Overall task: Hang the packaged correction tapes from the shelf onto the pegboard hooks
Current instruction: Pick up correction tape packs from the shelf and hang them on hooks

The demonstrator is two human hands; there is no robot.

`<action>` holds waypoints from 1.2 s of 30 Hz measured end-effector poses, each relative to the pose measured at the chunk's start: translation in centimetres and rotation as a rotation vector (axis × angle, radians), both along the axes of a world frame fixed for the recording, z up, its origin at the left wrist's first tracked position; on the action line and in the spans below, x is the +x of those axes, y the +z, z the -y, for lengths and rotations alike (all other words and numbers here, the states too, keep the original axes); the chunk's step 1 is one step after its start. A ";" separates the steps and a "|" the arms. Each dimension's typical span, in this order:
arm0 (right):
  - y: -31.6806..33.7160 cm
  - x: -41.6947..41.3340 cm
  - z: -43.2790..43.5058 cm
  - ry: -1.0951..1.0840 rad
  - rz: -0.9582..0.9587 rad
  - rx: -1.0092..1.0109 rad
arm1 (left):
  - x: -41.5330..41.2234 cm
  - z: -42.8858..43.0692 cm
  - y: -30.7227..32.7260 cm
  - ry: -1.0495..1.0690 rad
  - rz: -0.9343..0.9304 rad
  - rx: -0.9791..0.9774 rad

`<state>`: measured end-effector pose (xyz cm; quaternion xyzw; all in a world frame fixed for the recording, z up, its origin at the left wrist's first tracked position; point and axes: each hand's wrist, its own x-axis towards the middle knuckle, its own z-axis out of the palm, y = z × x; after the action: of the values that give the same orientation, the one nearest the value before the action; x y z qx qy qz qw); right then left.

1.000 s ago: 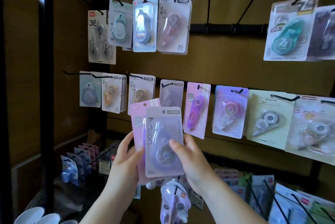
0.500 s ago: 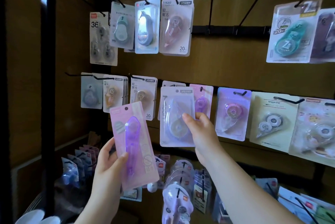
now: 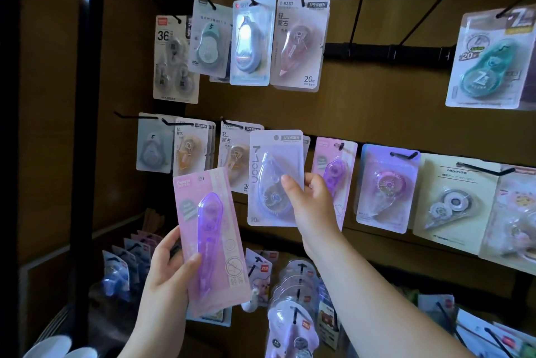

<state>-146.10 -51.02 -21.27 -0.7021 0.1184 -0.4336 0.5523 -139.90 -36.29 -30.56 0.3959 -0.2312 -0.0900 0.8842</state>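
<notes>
Lifted clear of the pink package (image 3: 211, 238) since a second ago, the pale lilac package (image 3: 275, 178) is now held up against the pegboard (image 3: 377, 114). Nearest, the pink package is gripped by the left hand (image 3: 166, 267) (thumb across its front, fingers behind). Farther in, the pale lilac package is pinched at its lower right edge by the right hand (image 3: 313, 204), with a hanging pink pack (image 3: 333, 166) just right of that hand.
</notes>
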 end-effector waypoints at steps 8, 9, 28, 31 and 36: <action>-0.9 0.5 0.6 -0.077 0.023 0.026 | 0.4 0.1 -0.2 -0.007 -0.021 0.016; -0.9 0.7 0.8 -0.079 0.013 0.031 | 0.4 0.1 -0.3 -0.007 -0.020 0.022; 0.5 5.8 5.5 -0.362 -0.202 -0.067 | 1.8 0.9 -0.6 -0.056 0.046 0.127; -0.2 5.0 4.7 -0.331 -0.199 -0.068 | 1.6 0.9 -0.6 -0.055 0.047 0.136; -1.9 1.4 2.5 -0.240 -0.143 -0.087 | 0.3 1.1 0.2 -0.097 0.068 0.115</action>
<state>-144.66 -53.52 -23.16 -0.7353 0.2217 -0.4502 0.4556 -139.56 -37.41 -30.39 0.4370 -0.2747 -0.1324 0.8462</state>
